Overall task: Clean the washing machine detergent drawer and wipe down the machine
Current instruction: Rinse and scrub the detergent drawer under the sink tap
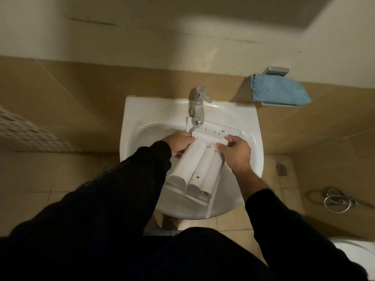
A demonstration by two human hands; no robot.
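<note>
The white detergent drawer (192, 171) lies upside down across the white sink (251, 134), its front panel under the chrome tap (199, 106) and its rounded compartment undersides facing up. My left hand (179, 144) grips the drawer's left side near the front panel. My right hand (235, 152) curls its fingers round the right side, thumb and fingers pinching the plastic just behind the panel. The drawer's rear end sticks out over the sink's near rim. A thin stream seems to fall from the tap onto the panel.
A blue cloth (280, 90) lies on a small wall shelf to the right of the sink. A coiled metal hose (336, 201) lies on the tiled floor at right, near a floor drain (281, 168). A white perforated basket (26, 130) shows at the left edge.
</note>
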